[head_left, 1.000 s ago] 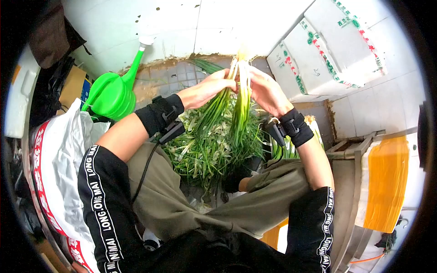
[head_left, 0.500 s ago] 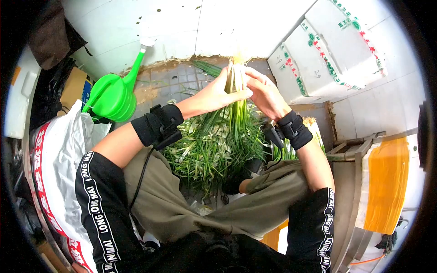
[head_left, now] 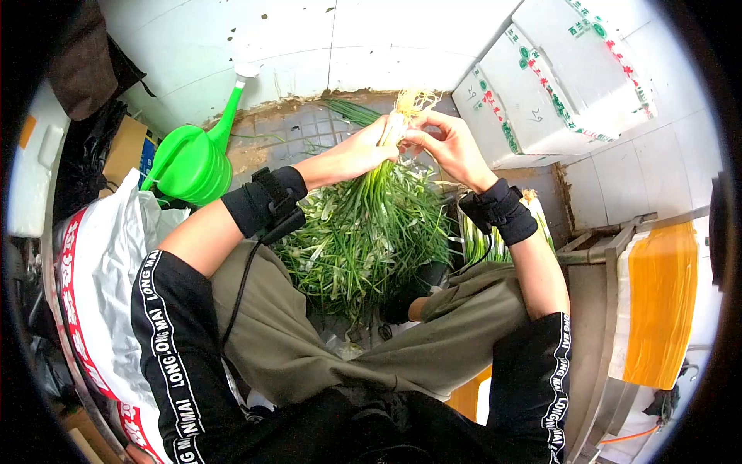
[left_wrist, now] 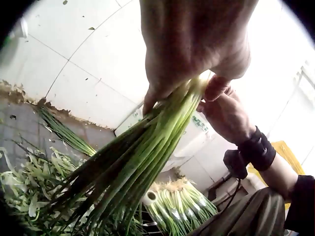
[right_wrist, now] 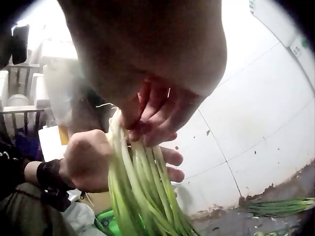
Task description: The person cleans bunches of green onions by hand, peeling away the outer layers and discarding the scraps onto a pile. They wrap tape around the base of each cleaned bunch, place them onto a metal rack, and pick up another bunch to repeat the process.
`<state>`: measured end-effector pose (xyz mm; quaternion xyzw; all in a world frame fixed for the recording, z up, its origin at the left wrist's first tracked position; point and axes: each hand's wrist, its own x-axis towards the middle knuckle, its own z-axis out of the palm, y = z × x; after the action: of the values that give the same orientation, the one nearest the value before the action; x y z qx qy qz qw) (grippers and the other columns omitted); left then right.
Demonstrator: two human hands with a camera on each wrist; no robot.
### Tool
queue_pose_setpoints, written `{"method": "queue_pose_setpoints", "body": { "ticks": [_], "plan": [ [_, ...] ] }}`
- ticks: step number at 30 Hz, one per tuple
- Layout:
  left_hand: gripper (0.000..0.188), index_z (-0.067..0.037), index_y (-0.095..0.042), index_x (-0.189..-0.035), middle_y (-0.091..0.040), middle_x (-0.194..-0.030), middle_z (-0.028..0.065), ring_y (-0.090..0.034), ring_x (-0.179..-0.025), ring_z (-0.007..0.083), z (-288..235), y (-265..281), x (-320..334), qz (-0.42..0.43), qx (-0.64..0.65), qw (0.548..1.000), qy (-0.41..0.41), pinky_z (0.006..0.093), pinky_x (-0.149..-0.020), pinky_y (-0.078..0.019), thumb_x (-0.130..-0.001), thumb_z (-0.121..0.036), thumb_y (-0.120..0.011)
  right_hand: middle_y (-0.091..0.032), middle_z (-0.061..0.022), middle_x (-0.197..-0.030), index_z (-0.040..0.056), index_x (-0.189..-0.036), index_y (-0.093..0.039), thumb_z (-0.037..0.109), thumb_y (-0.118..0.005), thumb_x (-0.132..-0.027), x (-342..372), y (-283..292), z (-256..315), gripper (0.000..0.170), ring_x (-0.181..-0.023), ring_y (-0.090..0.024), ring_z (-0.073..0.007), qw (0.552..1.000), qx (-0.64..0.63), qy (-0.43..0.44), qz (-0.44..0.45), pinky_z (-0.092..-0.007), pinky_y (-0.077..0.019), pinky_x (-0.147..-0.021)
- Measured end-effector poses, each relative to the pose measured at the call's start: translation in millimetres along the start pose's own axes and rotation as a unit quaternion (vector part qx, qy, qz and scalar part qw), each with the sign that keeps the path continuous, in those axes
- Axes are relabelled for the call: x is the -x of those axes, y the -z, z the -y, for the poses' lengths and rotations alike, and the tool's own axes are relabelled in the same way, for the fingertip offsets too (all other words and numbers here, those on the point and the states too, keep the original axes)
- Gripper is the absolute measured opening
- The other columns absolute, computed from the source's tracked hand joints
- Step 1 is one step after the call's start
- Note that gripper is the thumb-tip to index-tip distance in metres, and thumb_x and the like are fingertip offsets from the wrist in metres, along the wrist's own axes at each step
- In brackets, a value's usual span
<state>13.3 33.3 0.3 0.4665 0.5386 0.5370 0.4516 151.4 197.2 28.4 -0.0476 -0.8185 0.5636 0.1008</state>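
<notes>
Green and white, the spring onion bunch [head_left: 376, 178] points roots-up, its long axis slanting down-left in the head view, leaves over the leafy pile [head_left: 348, 255]. You have gaps to the white boxes [head_left: 533, 112] rightward and watering can [head_left: 189, 166] leftward. Your left hand [head_left: 355, 157] curls round the stalks below the roots; your right hand [head_left: 456, 151] pinches stalks beside it, thumb and fingertips closed.

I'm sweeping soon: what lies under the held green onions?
Beneath the pale-stemmed green bunch in the left hand: a heap of loose green and whitish leaves. The floor under it is hidden.
</notes>
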Motion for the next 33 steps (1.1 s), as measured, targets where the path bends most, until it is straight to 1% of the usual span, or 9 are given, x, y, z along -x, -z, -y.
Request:
{"method": "queue_pose_setpoints", "body": {
  "ticks": [5, 8, 10, 13, 20, 25, 29, 31, 33],
  "plan": [
    [0.064, 0.002, -0.026, -0.147, -0.046, -0.139, 0.0146, -0.044, -0.132, 0.0222, 8.3, 1.1, -5.2, -0.009, 0.029, 0.999, -0.037, 0.0352, -0.108, -0.0388, -0.090, -0.006, -0.052, -0.068, -0.0059, -0.091, -0.0005, -0.101, -0.063, 0.014, -0.067, -0.094, 2.7, -2.6, 7.2, 0.016, -0.078, -0.066, -0.0102, 0.999, 0.038, 0.012, -0.024, -0.0270, -0.0542, -0.072],
    [0.060, 0.002, -0.030, -0.144, -0.048, -0.137, 0.0150, -0.049, -0.128, 0.0218, 10.9, 3.1, -7.8, -0.009, 0.046, 0.999, -0.001, 0.0350, -0.108, -0.0389, -0.089, -0.005, -0.052, -0.065, -0.0086, -0.088, 0.0004, -0.101, -0.061, 0.014, -0.066, -0.094, 2.9, -0.2, 12.6, 0.016, -0.074, -0.065, -0.0157, 0.981, 0.164, 0.084, -0.052, -0.0297, -0.0536, -0.070],
    [0.057, 0.001, -0.032, -0.143, -0.050, -0.134, 0.0148, -0.052, -0.124, 0.0215, 9.4, 2.2, -7.0, -0.007, 0.055, 0.998, -0.009, 0.0353, -0.107, -0.0397, -0.090, -0.006, -0.052, -0.060, -0.0121, -0.084, 0.0020, -0.098, -0.059, 0.012, -0.065, -0.092, 0.7, 3.7, 10.0, 0.013, -0.073, -0.063, -0.0255, 0.942, 0.290, 0.159, -0.055, -0.0341, -0.0527, -0.069],
    [0.052, 0.000, -0.036, -0.140, -0.055, -0.127, 0.0138, -0.057, -0.117, 0.0206, 7.6, 2.4, -7.1, 0.009, 0.066, 0.998, -0.017, 0.0352, -0.104, -0.0419, -0.091, -0.009, -0.051, -0.056, -0.0138, -0.083, 0.0030, -0.094, -0.056, 0.010, -0.065, -0.089, 0.5, 3.0, 19.3, 0.013, -0.079, -0.058, -0.0318, 0.905, 0.382, 0.182, -0.052, -0.0389, -0.0514, -0.068],
    [0.045, -0.005, -0.042, -0.134, -0.060, -0.102, 0.0074, -0.059, -0.094, 0.0167, 15.5, 5.7, -13.3, 0.038, 0.120, 0.992, -0.020, 0.0328, -0.088, -0.0483, -0.093, -0.020, -0.049, -0.055, -0.0144, -0.087, 0.0020, -0.092, -0.052, 0.010, -0.065, -0.086, -4.0, 6.7, 26.1, 0.016, -0.085, -0.057, -0.0327, 0.848, 0.476, 0.228, -0.048, -0.0417, -0.0505, -0.069],
    [0.041, -0.005, -0.044, -0.130, -0.059, -0.098, 0.0061, -0.059, -0.091, 0.0142, 9.6, -1.0, -15.3, -0.006, 0.061, 0.998, 0.004, 0.0306, -0.083, -0.0499, -0.092, -0.017, -0.054, -0.054, -0.0094, -0.081, 0.0040, -0.090, -0.053, 0.004, -0.067, -0.080, -10.0, 1.9, 21.3, 0.017, -0.081, -0.055, -0.0287, 0.801, 0.529, 0.253, -0.121, -0.0380, -0.0486, -0.073],
    [0.045, -0.004, -0.044, -0.132, -0.059, -0.101, 0.0053, -0.059, -0.093, 0.0138, 9.3, 0.6, -18.3, -0.036, 0.069, 0.996, 0.033, 0.0297, -0.083, -0.0501, -0.090, -0.011, -0.057, -0.058, -0.0090, -0.081, 0.0031, -0.093, -0.055, 0.005, -0.068, -0.083, -11.3, -8.7, 18.5, 0.017, -0.078, -0.060, -0.0249, 0.821, 0.504, 0.217, -0.160, -0.0352, -0.0505, -0.072],
    [0.045, -0.004, -0.043, -0.133, -0.059, -0.103, 0.0057, -0.059, -0.093, 0.0142, 11.6, 2.6, -18.1, -0.044, 0.086, 0.995, 0.021, 0.0300, -0.084, -0.0502, -0.091, -0.011, -0.056, -0.063, -0.0090, -0.082, 0.0020, -0.099, -0.057, 0.006, -0.068, -0.086, -11.5, -14.2, 15.9, 0.017, -0.075, -0.064, -0.0198, 0.928, 0.289, 0.142, -0.185, -0.0317, -0.0522, -0.071],
    [0.046, -0.004, -0.043, -0.135, -0.059, -0.105, 0.0061, -0.060, -0.094, 0.0146, 9.6, 2.9, -16.6, -0.051, 0.102, 0.993, 0.008, 0.0302, -0.085, -0.0502, -0.091, -0.011, -0.055, -0.064, -0.0115, -0.084, 0.0019, -0.101, -0.057, 0.007, -0.069, -0.087, -10.8, -18.8, 18.0, 0.019, -0.076, -0.066, -0.0213, 0.938, 0.269, 0.124, -0.178, -0.0325, -0.0533, -0.070]
  ]
}}
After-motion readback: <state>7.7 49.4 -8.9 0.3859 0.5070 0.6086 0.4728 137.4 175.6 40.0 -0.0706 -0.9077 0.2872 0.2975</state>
